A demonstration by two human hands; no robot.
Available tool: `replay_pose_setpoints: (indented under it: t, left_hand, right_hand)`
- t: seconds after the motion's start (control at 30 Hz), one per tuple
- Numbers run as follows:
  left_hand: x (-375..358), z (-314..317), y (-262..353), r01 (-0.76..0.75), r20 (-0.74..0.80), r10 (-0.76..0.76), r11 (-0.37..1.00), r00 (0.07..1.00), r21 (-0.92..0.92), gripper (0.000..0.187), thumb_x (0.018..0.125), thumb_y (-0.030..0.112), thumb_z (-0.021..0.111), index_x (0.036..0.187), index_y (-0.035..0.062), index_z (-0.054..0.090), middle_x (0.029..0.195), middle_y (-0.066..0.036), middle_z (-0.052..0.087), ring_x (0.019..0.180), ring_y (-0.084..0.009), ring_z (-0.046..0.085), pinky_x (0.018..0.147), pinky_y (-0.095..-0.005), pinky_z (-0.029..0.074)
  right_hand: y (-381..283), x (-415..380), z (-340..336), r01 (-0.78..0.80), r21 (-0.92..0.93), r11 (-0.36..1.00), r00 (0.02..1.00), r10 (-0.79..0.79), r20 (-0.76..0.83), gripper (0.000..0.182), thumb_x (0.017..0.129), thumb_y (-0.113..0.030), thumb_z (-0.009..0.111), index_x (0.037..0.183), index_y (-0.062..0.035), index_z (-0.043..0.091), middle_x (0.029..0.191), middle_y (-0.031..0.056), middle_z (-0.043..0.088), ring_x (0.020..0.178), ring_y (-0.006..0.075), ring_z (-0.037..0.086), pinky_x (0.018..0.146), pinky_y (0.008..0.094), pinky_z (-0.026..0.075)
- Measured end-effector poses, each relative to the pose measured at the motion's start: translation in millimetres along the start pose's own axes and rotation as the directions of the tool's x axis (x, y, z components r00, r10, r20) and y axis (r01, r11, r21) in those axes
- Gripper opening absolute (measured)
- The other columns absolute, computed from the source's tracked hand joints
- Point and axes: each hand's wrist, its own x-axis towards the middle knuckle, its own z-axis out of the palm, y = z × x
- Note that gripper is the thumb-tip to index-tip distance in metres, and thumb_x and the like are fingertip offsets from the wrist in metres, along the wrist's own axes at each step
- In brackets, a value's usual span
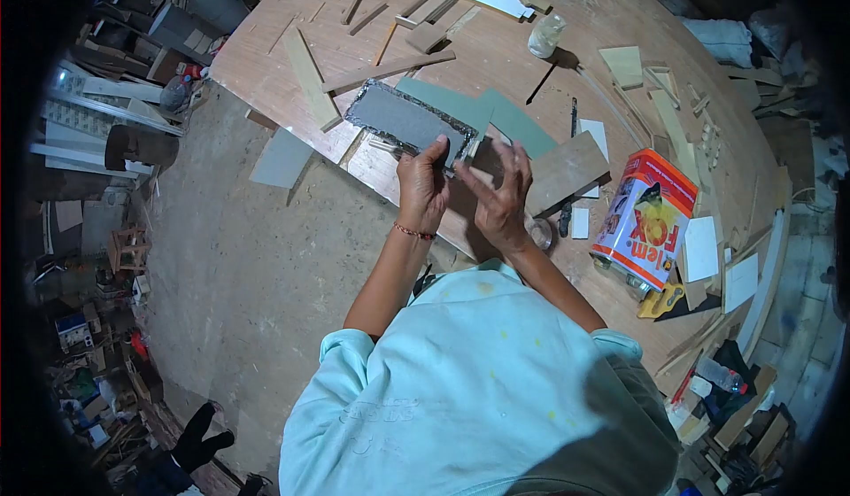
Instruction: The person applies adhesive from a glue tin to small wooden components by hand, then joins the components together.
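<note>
Panel (398,117), grey with a dark, ragged edge, is lying tilted in the left hand (422,186) above the near edge of the bench (266,58). That hand's grip is closing on one long side near the right end, the thumb pressing on top. The right hand (505,199) is hovering beside that end with its fingers spread and its grip open; whether a fingertip is touching the edge, I cannot tell. Green sheets (522,124) are lying just beyond, and a brown board (567,173) is resting beside the right hand.

Because one hand is bearing the panel close to one end, its far end could be dipping or twisting free under a sideways push. A finger sliding along the rough edge could be catching and getting scratched, or breaking bits off.

Farther right, an orange-and-white can (642,221) is showing "FOX" and "lem", the letters upside down; its smaller print is staying unreadable, as is the faint lettering on the shirt (478,381).
</note>
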Motion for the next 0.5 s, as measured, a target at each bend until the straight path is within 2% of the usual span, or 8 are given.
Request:
replay_pose_setpoints:
  t: [0.03,0.1,0.17,0.2,0.33,0.4,0.47,0.5]
  left_hand:
    - [3.6,-0.3,-0.1,0.034,0.016,-0.034,0.999,0.999,-0.017,0.017,0.076,-0.003,0.058,0.091,-0.0017,0.051,0.083,-0.01,0.059,0.071,-0.0179,0.06,0.064,-0.0267,0.053]
    - [8.4,2.4,0.3,0.074,0.039,-0.072,0.997,0.997,-0.033,0.016,0.076,-0.002,0.059,0.09,-0.0023,0.052,0.083,-0.01,0.059,0.071,-0.0179,0.06,0.063,-0.0266,0.053]
    - [8.9,7.1,3.4,0.139,0.015,-0.139,0.99,0.99,0.007,0.014,0.076,0.0,0.06,0.088,-0.0031,0.053,0.084,-0.01,0.059,0.075,-0.0181,0.06,0.066,-0.027,0.052]
    - [8.7,9.2,4.8,0.145,0.02,-0.145,0.989,0.989,0.008,0.014,0.076,0.0,0.06,0.088,-0.0031,0.053,0.084,-0.01,0.059,0.075,-0.0181,0.06,0.066,-0.027,0.052]
    - [10.6,16.2,7.3,0.222,0.028,-0.222,0.975,0.975,0.021,0.011,0.076,0.002,0.06,0.086,-0.0023,0.055,0.084,-0.011,0.059,0.078,-0.0188,0.059,0.07,-0.0289,0.051]
    - [11.6,15.9,8.7,0.232,-0.009,-0.232,0.972,0.973,0.037,0.011,0.077,0.002,0.059,0.085,-0.0021,0.055,0.084,-0.011,0.058,0.078,-0.0189,0.058,0.071,-0.0298,0.051]
    - [12.6,17.7,11.1,0.311,-0.028,-0.311,0.95,0.95,0.009,0.004,0.075,-0.001,0.059,0.077,-0.0013,0.056,0.076,-0.01,0.058,0.064,-0.0186,0.058,0.056,-0.0276,0.051]
    - [13.1,17.7,11.1,0.311,-0.027,-0.311,0.95,0.95,0.009,0.004,0.075,-0.001,0.059,0.077,-0.0013,0.056,0.076,-0.01,0.058,0.064,-0.0186,0.058,0.056,-0.0276,0.051]
  right_hand:
    - [-0.8,-3.7,-3.0,0.075,0.029,0.997,0.997,-0.076,0.027,0.052,0.068,0.006,0.046,0.103,-0.0269,0.063,0.122,0.0159,0.036,0.118,0.0387,0.027,0.098,0.0465,0.023]
    - [0.6,-3.1,-8.3,0.081,0.032,0.996,0.994,-0.083,0.077,0.05,0.067,0.006,0.048,0.101,-0.0272,0.064,0.123,0.0168,0.036,0.117,0.038,0.028,0.098,0.0455,0.023]
    - [3.4,5.8,-8.7,0.042,0.043,0.998,0.998,-0.04,-0.054,0.053,0.066,0.007,0.049,0.104,-0.0273,0.062,0.123,0.0166,0.036,0.118,0.038,0.028,0.099,0.0441,0.023]
    - [7.5,13.4,-10.0,0.032,0.028,0.999,0.998,-0.03,-0.054,0.063,0.065,0.008,0.048,0.115,-0.0303,0.055,0.125,0.0166,0.033,0.118,0.0398,0.026,0.098,0.047,0.023]
    - [25.1,20.9,7.0,0.02,-0.109,0.994,0.999,-0.024,-0.038,0.079,0.063,0.01,0.046,0.125,-0.0391,0.039,0.13,0.0158,0.025,0.12,0.0415,0.022,0.093,0.0535,0.024]
    - [26.4,19.2,12.2,0.054,-0.144,0.988,0.998,-0.057,-0.019,0.081,0.062,0.011,0.046,0.125,-0.0397,0.039,0.13,0.0154,0.025,0.12,0.0419,0.022,0.092,0.054,0.024]
    - [28.6,19.8,15.0,0.087,-0.183,0.979,0.996,-0.088,0.001,0.082,0.062,0.011,0.046,0.125,-0.0403,0.04,0.13,0.015,0.025,0.119,0.0424,0.022,0.091,0.0545,0.025]
    - [31.3,22.5,16.8,0.078,-0.223,0.972,0.996,-0.084,-0.018,0.082,0.061,0.011,0.047,0.125,-0.0408,0.039,0.13,0.0148,0.026,0.119,0.0427,0.022,0.09,0.0553,0.024]
